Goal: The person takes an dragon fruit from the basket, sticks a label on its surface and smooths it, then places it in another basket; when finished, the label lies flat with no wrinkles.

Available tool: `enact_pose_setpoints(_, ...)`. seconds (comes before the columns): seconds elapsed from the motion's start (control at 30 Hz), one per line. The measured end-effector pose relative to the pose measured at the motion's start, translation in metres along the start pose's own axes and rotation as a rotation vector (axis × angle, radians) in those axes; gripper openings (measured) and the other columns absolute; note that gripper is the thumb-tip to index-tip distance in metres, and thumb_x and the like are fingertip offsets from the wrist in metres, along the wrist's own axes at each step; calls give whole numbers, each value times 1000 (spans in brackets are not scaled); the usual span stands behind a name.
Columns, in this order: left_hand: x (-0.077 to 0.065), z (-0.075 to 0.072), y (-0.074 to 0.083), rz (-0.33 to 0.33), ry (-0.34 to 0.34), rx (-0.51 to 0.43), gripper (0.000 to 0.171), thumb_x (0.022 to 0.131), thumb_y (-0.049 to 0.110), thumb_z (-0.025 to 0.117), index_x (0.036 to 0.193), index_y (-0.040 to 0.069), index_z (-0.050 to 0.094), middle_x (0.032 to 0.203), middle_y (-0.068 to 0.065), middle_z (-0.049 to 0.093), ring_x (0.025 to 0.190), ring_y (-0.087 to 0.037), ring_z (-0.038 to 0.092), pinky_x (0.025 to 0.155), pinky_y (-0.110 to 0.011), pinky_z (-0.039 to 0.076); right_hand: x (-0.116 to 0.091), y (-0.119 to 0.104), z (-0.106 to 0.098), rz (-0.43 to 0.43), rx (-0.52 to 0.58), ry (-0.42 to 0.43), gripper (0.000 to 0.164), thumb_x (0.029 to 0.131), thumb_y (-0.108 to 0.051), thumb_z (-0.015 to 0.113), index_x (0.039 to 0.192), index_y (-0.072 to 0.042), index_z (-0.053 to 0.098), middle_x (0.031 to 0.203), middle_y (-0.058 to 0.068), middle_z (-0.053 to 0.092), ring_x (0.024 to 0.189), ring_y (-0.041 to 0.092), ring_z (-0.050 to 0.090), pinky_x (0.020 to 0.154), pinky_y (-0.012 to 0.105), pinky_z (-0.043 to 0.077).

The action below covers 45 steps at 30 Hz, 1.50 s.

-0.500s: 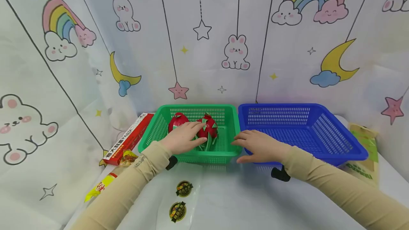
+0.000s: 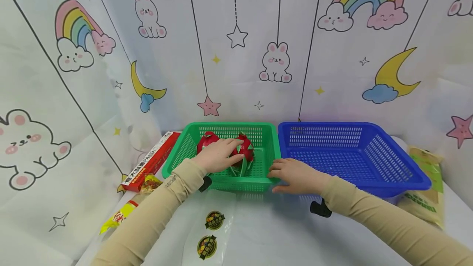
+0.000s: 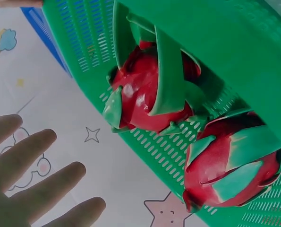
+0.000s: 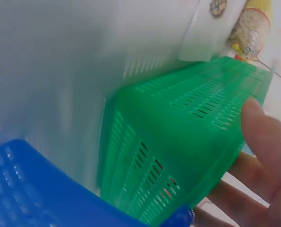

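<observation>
Two red dragon fruits with green scales, the right one (image 2: 245, 149) and the left one (image 3: 234, 165), lie in a green plastic basket (image 2: 265, 134). Over them in the head view is my left hand (image 2: 219, 156), partly hiding the left fruit; its fingers look straight and spread in the left wrist view, holding nothing. My right hand (image 2: 297, 177) is at the green basket's front right corner, thumb and loosely bent fingers near the rim in the right wrist view. Contact with the rim is unclear. Beside it stands a blue plastic basket (image 2: 325, 160).
A red pasta box (image 2: 153, 161) and a yellow snack packet (image 2: 120, 216) lie left of the green basket. In front is a clear bag with round stickers (image 2: 212, 239). A green and tan package (image 2: 425, 200) lies at the far right. A patterned curtain (image 2: 236, 81) hangs behind.
My right hand has moved a little left and nearer, to the green basket's corner. The left hand stays over the dragon fruits. The head view has shifted slightly.
</observation>
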<state>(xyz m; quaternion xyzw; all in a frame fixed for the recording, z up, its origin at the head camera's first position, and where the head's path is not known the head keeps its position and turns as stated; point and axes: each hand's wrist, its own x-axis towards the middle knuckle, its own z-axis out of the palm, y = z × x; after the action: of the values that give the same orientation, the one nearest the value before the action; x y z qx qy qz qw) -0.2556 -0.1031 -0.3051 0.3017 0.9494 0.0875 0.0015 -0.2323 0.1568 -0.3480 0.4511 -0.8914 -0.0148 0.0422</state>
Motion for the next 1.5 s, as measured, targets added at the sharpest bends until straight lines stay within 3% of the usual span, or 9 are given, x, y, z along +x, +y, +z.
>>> enact_pose_setpoints(0.33,16,0,-1,-34,-19,-15,55,95,41,46,141,11,37,141,-9,43,130,-26,40,104,-39,37,2,1,8,-8,7,27,27,86,-29,63,107,-12,65,108,4,66,108,24,58,91,38,48)
enact_pose_setpoints(0.53,24,-1,-2,-49,-23,-12,59,93,44,48,141,12,37,141,-8,43,129,-27,41,103,-39,39,3,2,10,-27,11,57,24,86,-28,63,104,-13,66,101,0,66,98,18,60,82,31,51)
enact_pose_setpoints(0.9,44,4,-4,-80,-38,-11,60,91,44,50,141,14,38,142,-9,42,129,-28,41,100,-42,41,2,2,13,-43,-7,90,22,85,-28,64,102,-14,67,98,-1,66,94,16,60,80,29,51)
enact_pose_setpoints(1.5,71,22,-10,-154,-61,-18,63,90,46,52,141,12,37,141,-12,41,126,-31,43,96,-45,44,1,3,18,-39,-11,123,22,85,-29,64,103,-15,67,98,-2,64,93,14,59,78,27,51)
